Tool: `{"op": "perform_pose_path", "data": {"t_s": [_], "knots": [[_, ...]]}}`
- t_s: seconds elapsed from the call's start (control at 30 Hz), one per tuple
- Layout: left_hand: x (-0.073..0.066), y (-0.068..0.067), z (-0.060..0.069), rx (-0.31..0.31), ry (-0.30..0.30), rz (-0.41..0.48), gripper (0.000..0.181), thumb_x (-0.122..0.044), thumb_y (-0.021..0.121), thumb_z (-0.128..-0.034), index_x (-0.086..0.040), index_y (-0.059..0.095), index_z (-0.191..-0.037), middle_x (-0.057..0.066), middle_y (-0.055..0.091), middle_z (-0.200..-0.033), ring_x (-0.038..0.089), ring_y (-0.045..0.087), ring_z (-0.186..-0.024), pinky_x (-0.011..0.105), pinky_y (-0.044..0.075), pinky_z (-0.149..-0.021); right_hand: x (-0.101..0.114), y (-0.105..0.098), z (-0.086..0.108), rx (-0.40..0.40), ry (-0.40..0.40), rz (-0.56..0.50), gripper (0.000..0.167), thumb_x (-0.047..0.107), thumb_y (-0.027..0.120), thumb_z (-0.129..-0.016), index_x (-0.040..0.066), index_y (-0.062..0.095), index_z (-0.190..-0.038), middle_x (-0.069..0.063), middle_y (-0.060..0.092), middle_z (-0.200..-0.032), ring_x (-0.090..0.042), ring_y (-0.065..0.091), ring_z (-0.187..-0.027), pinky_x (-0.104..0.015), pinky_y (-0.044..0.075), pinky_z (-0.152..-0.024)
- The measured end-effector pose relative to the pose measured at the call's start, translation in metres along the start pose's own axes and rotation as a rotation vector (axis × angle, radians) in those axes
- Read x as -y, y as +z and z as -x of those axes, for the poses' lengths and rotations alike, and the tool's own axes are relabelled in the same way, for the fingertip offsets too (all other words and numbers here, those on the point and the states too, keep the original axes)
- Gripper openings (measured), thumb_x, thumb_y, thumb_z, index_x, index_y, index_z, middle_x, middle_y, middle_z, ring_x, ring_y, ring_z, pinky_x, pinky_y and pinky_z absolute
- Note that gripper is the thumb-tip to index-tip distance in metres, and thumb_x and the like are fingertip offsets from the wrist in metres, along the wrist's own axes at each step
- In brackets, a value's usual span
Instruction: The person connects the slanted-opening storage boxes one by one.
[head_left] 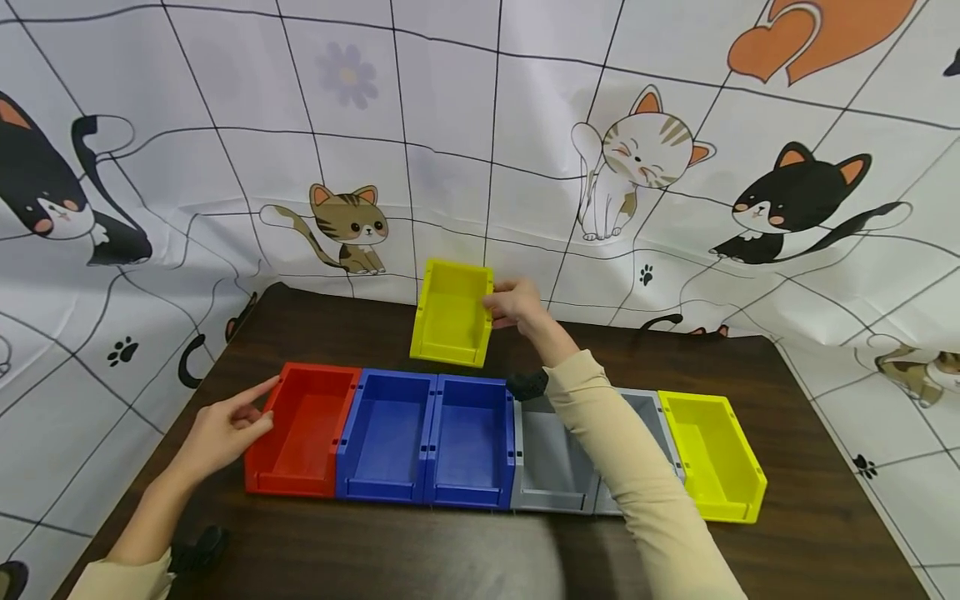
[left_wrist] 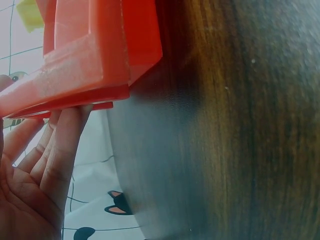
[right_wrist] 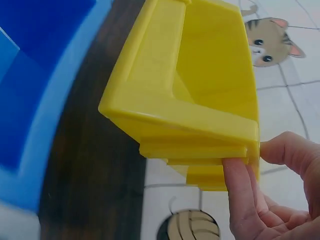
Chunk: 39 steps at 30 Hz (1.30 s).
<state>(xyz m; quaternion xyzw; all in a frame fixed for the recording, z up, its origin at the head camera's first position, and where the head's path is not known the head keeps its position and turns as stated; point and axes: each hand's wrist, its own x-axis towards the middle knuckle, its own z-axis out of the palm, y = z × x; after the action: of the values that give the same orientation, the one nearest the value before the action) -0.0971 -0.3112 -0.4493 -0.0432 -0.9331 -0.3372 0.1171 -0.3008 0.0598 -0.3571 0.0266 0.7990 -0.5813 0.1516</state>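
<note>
At the back of the table, my right hand [head_left: 517,307] pinches the right side wall of a yellow storage bin [head_left: 453,312] between thumb and fingers. This bin is tilted with its open side toward me; whether its lower edge touches the table I cannot tell. My left hand [head_left: 225,429] is at the left side of a red bin [head_left: 303,437], its extended fingers [left_wrist: 65,145] against the outer wall. Right of the red bin, two blue bins [head_left: 386,437], grey bins [head_left: 555,454] and another yellow bin [head_left: 712,450] stand in a row. My right forearm hides part of the grey ones.
The dark wooden table [head_left: 375,550] carries the row of bins. A white cloth [head_left: 450,167] printed with cats and grid lines hangs behind the table and around its sides. A black strap piece [head_left: 527,384] shows by my right sleeve.
</note>
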Motion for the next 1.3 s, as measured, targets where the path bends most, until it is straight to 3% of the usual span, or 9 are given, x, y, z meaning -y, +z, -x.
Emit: {"op": "perform_pose_path", "data": {"t_s": [0.4, 0.93, 1.1, 1.3], "knots": [[0.003, -0.001, 0.002, 0.009, -0.008, 0.01, 0.047, -0.003, 0.061, -0.0844, 0.001, 0.053, -0.13, 0.006, 0.055, -0.067, 0.006, 0.041, -0.047, 0.023, 0.039, -0.045, 0.002, -0.056, 0.018, 0.001, -0.026, 0.041, 0.045, 0.005, 0.06, -0.084, -0.003, 0.053, -0.128, -0.02, 0.059, -0.114, -0.02, 0.062, -0.077, -0.031, 0.055, -0.068], [0.005, -0.001, 0.001, 0.029, -0.024, 0.014, 0.048, -0.005, 0.062, -0.0862, 0.0, 0.051, -0.133, 0.007, 0.058, -0.07, 0.007, 0.043, -0.047, 0.023, 0.039, -0.045, -0.011, -0.143, 0.064, -0.03, -0.053, 0.165, 0.053, 0.005, 0.057, -0.084, -0.004, 0.044, -0.135, -0.024, 0.056, -0.121, -0.013, 0.063, -0.073, -0.029, 0.054, -0.068], [0.006, -0.001, 0.002, 0.023, -0.024, 0.022, 0.048, -0.005, 0.062, -0.0864, -0.001, 0.051, -0.133, 0.007, 0.058, -0.07, 0.006, 0.041, -0.046, 0.023, 0.037, -0.044, -0.021, -0.168, 0.08, -0.049, -0.071, 0.201, 0.055, 0.007, 0.057, -0.087, -0.005, 0.04, -0.137, -0.012, 0.062, -0.104, -0.011, 0.063, -0.07, -0.027, 0.054, -0.066], [0.004, -0.001, 0.0, 0.017, -0.009, 0.015, 0.048, -0.004, 0.062, -0.0854, 0.0, 0.052, -0.132, 0.007, 0.058, -0.069, 0.006, 0.041, -0.046, 0.023, 0.037, -0.043, -0.036, -0.199, 0.103, -0.123, -0.056, 0.232, 0.058, 0.011, 0.058, -0.088, -0.004, 0.037, -0.14, 0.007, 0.06, -0.081, -0.009, 0.06, -0.066, -0.025, 0.054, -0.063]]}}
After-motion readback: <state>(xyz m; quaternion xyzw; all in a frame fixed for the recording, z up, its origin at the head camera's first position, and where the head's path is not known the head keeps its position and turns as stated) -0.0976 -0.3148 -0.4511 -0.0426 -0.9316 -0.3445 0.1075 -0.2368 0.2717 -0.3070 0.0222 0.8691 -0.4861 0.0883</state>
